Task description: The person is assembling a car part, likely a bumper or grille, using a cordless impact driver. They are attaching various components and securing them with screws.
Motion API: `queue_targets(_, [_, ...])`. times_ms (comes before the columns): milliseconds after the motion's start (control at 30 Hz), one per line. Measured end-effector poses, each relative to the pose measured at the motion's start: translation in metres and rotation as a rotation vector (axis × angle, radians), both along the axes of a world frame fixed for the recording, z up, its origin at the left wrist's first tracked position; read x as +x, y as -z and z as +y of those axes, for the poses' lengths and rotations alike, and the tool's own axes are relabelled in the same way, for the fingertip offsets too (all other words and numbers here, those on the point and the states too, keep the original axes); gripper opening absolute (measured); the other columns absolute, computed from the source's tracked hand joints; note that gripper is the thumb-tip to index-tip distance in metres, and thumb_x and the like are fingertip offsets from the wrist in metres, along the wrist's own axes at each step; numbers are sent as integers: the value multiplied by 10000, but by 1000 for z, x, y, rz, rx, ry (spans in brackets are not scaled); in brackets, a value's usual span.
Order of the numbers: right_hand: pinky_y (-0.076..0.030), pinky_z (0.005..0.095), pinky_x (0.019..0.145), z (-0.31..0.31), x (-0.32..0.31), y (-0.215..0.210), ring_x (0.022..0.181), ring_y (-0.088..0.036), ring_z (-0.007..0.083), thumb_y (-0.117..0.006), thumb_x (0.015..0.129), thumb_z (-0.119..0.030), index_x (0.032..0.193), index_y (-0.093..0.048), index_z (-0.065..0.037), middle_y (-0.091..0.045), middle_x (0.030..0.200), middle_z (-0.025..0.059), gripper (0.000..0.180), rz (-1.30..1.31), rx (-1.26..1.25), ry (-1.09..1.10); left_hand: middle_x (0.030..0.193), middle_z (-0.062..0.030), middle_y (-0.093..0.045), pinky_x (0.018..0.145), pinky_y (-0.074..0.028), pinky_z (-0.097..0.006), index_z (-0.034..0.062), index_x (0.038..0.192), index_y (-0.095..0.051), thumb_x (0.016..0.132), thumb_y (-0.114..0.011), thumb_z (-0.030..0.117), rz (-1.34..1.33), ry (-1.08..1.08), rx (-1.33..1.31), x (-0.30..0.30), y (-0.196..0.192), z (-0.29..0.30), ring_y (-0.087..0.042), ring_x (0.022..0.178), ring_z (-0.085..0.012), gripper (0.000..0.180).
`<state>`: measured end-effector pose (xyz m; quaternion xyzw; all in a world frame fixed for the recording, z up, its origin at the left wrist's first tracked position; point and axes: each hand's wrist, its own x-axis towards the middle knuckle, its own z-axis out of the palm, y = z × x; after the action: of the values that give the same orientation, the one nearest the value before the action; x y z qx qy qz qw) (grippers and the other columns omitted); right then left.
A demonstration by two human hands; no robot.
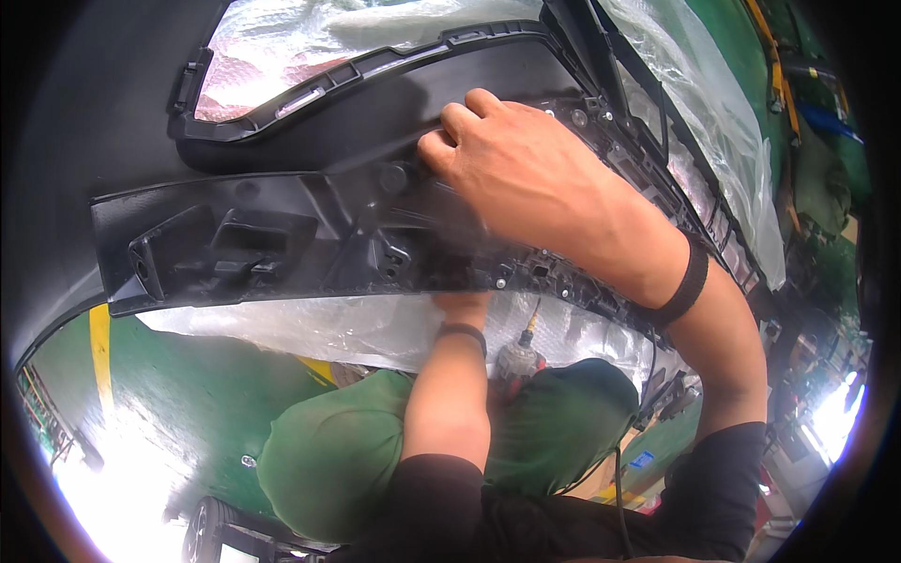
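Note:
A long black moulded plastic panel, with recesses, clips and screw heads, spans the space in front of me. It looks like a car body trim part. Over its middle, my right hand is closed, fingers curled down against the black plastic; their tips and anything in them are hidden. From below, my left hand reaches under the panel's near edge, so its fingers are out of sight. A power driver with a metal head, a long bit and a red part rests by my legs.
Behind the panel is a black frame around an opening. Clear plastic wrap covers surfaces at the far right, and more bubble wrap hangs below the panel. The green floor carries a yellow line. A wheel shows at lower left.

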<state>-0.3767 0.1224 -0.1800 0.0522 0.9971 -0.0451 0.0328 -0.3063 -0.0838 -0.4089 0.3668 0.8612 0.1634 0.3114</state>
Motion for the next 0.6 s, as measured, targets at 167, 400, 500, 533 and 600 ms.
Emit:
queue_targets(167, [-572, 366, 764, 3, -2, 0, 942, -655, 254, -646, 883, -162, 968, -684, -48, -656, 902, 80, 148, -43, -24, -12, 1552, -176, -493, 1170, -343, -523, 116, 1522, -482, 947, -532, 657, 7, 11, 6, 0, -2, 2, -454, 1436, -365, 791])
queue_targets(400, [-560, 379, 773, 7, -10, 7, 934, -664, 277, -680, 826, -148, 924, -666, -43, -676, 877, 90, 145, -81, -105, -17, 1545, -179, -499, 1170, -344, -522, 110, 1515, -486, 946, -539, 650, 17, 4, -5, 0, -4, -1, -457, 1434, -365, 786])
queue_targets(500, [-554, 385, 763, 9, -7, 11, 873, -665, 293, -671, 853, -159, 884, -661, -39, -674, 839, 108, 125, -36, -147, 4, 1543, -181, -501, 1170, -344, -522, 107, 1513, -488, 946, -542, 647, 13, 13, 4, 1, -6, 1, -459, 1433, -365, 784])
queue_targets(533, [-552, 388, 761, 9, -7, 13, 854, -664, 299, -670, 862, -161, 875, -659, -37, -673, 830, 115, 125, -19, -165, 12, 1542, -181, -502, 1170, -344, -522, 106, 1512, -489, 946, -543, 646, 15, 11, 2, 0, -6, 0, -459, 1433, -365, 784])
queue_targets(600, [-553, 404, 777, 8, -6, 18, 857, -666, 323, -662, 890, -175, 884, -654, -33, -672, 830, 129, 142, -6, -209, 41, 1540, -182, -503, 1170, -344, -522, 105, 1510, -490, 946, -545, 644, 19, 9, 0, 2, -6, 0, -460, 1432, -364, 783])
